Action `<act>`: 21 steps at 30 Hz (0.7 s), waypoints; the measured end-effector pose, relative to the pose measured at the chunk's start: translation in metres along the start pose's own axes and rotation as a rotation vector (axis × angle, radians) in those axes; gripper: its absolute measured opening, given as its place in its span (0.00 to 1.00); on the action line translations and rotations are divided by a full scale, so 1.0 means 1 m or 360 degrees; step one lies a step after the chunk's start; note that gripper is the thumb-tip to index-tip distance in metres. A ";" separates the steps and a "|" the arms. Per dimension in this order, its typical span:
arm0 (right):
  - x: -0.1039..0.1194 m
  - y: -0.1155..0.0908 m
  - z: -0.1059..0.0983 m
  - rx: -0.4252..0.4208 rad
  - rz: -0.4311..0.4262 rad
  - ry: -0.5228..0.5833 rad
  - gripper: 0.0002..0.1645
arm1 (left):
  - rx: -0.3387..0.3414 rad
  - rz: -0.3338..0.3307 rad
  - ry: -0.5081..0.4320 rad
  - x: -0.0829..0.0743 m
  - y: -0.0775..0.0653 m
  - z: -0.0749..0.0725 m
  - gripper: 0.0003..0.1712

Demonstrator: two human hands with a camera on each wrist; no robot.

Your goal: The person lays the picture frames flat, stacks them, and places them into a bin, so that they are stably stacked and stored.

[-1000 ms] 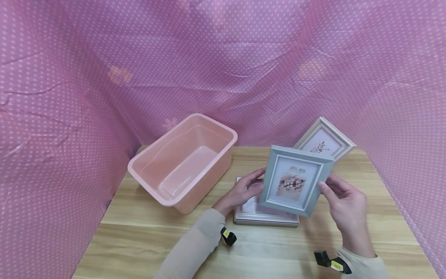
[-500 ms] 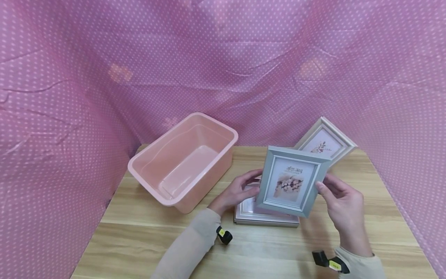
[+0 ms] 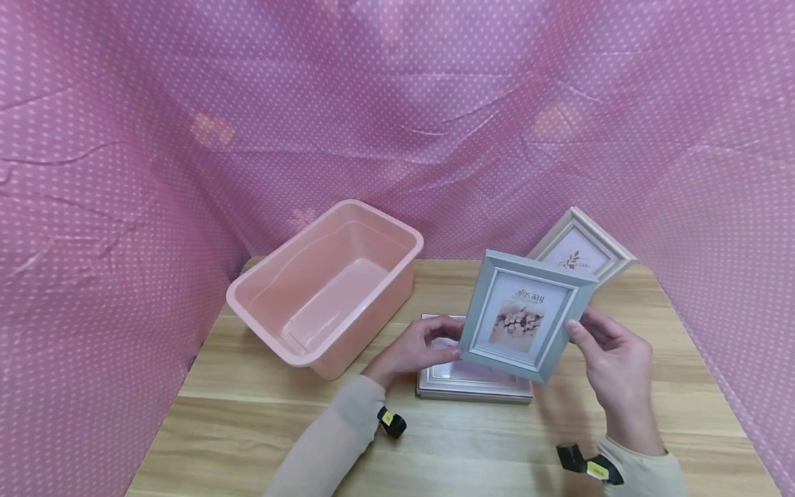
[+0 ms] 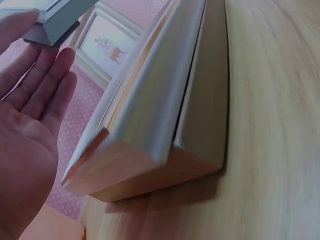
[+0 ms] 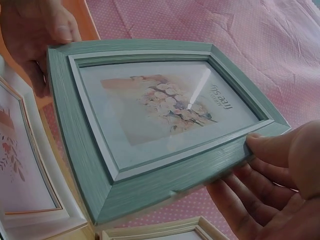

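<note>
A green picture frame [image 3: 518, 321] with a flower print is held tilted above the table between both hands. My right hand [image 3: 617, 366] grips its right edge, thumb on the front and fingers behind. At its lower left edge, my left hand [image 3: 419, 348] pinches it between thumb and fingers; in the left wrist view the thumb lies over the frame's corner [image 4: 55, 25] with fingers beneath. Underneath, stacked white and beige picture frames [image 3: 478, 386] lie flat, partly hidden. Behind, a cream picture frame [image 3: 611, 259] with a leaf print leans at the back right.
A pink plastic bin [image 3: 366, 324] stands on the left of the wooden table [image 3: 211, 442], its inside bare. Polka-dot pink cloth [image 3: 397, 124] hangs behind and on both sides.
The green frame shifts slightly left, then back right and a little up. My left hand slides down along its left edge toward the lower corner. The stack stays put.
</note>
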State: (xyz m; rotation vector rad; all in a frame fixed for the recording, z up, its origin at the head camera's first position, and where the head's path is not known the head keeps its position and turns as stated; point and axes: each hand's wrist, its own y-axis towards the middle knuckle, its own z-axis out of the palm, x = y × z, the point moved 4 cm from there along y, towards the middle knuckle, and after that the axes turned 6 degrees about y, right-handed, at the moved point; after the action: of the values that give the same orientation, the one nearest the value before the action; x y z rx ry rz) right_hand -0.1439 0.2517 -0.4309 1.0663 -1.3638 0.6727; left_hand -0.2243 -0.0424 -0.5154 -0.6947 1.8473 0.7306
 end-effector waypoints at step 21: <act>0.001 -0.001 0.001 -0.0002 0.0025 -0.0040 0.20 | 0.0052 -0.0040 0.0151 0.000 -0.012 0.002 0.19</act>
State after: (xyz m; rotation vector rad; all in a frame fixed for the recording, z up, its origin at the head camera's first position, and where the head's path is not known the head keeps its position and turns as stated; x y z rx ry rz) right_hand -0.1430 0.2497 -0.4301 1.0672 -1.3954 0.6723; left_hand -0.2142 -0.0485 -0.5186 -0.7411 1.9293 0.6595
